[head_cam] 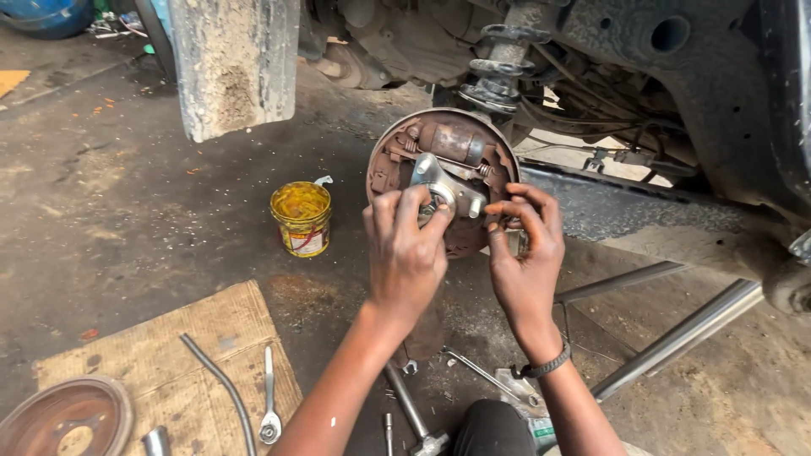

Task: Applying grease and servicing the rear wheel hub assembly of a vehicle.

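left hand (407, 253): fingers pinch silver wheel hub (439, 190) at centre of rusty brake backing plate (389, 165) | right hand (525, 245): fingers curled at plate's right edge, grip unclear | hub axis points toward person, left hand nearer

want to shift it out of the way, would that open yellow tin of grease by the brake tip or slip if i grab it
The yellow tin looks squat and sits flat on the concrete floor, so it probably resists tipping. It seems nearly full of grease, so likely heavy for its size. It has no lid on and its outside looks smeared, so it may be slippery, and tilting it could spill grease.
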